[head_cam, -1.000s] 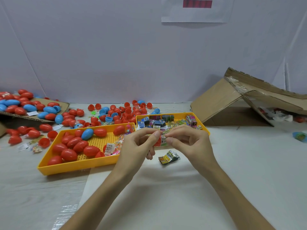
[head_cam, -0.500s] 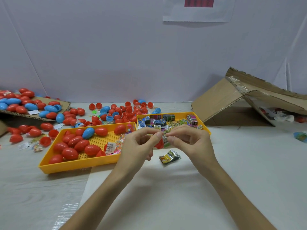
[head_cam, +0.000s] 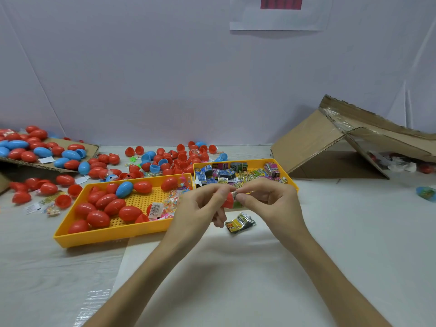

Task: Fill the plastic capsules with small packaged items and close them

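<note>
My left hand (head_cam: 200, 206) grips a red capsule half (head_cam: 228, 201), mostly hidden behind its fingers. My right hand (head_cam: 269, 199) pinches a small silver-wrapped packet (head_cam: 236, 194) at the capsule's opening. Both hands hover just in front of the two yellow trays. One small packaged item (head_cam: 240, 222) lies on the white table below the hands. The right yellow tray (head_cam: 278, 164) holds several colourful packets. The left yellow tray (head_cam: 111, 235) holds several closed red capsules and one blue capsule (head_cam: 124, 189).
Loose red and blue capsules and halves (head_cam: 165, 159) lie scattered behind the trays. A flat cardboard sheet (head_cam: 92, 147) at far left carries more capsules. An open cardboard box (head_cam: 330, 142) lies tipped at the right. A blue-green item (head_cam: 425, 193) sits at the right edge.
Both hands have stayed together at the same spot. My right fingers have shifted slightly, working the packet against the red capsule half.
</note>
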### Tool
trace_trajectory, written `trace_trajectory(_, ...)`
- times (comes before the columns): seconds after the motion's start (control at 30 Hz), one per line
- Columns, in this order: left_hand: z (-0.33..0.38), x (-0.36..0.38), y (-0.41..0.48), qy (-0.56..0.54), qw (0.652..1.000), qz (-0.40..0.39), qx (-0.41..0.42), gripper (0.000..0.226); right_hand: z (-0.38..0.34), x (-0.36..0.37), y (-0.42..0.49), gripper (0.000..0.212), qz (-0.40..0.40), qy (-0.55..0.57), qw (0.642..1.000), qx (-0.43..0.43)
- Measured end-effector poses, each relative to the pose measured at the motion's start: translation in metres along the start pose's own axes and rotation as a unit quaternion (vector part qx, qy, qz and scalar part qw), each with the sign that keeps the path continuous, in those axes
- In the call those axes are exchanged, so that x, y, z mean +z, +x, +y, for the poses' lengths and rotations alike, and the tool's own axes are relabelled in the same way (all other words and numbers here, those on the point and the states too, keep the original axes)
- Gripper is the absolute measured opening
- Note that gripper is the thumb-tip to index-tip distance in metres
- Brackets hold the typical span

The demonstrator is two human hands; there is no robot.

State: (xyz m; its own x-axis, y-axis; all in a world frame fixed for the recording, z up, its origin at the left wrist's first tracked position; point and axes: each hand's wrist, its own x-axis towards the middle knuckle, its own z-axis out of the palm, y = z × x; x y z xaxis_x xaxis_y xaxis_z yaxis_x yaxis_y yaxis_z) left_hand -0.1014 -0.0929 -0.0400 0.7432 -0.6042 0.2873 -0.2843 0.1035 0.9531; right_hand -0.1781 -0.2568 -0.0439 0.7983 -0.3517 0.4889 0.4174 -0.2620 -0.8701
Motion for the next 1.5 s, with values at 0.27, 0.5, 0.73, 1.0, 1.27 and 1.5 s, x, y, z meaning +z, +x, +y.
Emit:
trace_trajectory(0.27, -0.006, 0.0, -0.003, 0.169, 0.983, -0.019, 0.066, 0.027, -0.001, -0.001, -0.002, 0.012, 0.009, -0.027, 1.0, -0.001)
trace_trajectory(0.5, -0.009, -0.003, -0.001, 0.21, 0.973, 0.042, 0.09, 0.012, 0.002, -0.001, 0.0, 0.012, 0.088, -0.064, 0.994, 0.003)
trace_trajectory(0.73, -0.007, -0.036, 0.015, 0.215, 0.965, 0.149, 0.03, 0.025, 0.003, -0.005, 0.002, 0.019, 0.058, -0.101, 0.993, 0.037)
trace_trajectory(1.0, -0.012, -0.093, 0.088, 0.331, 0.916, 0.225, -0.02, 0.035, 0.001, -0.004, 0.001, 0.017, 0.016, -0.123, 0.991, 0.059)
trace_trajectory(1.27, -0.02, -0.096, 0.121, 0.454, 0.868, 0.189, -0.076, 0.053, 0.001, -0.005, 0.001, 0.014, 0.019, -0.118, 0.989, 0.092)
trace_trajectory(1.5, 0.014, -0.022, 0.072, 0.293, 0.956, -0.012, 0.024, 0.021, 0.0, -0.008, 0.003, 0.021, 0.039, -0.087, 0.99, 0.099)
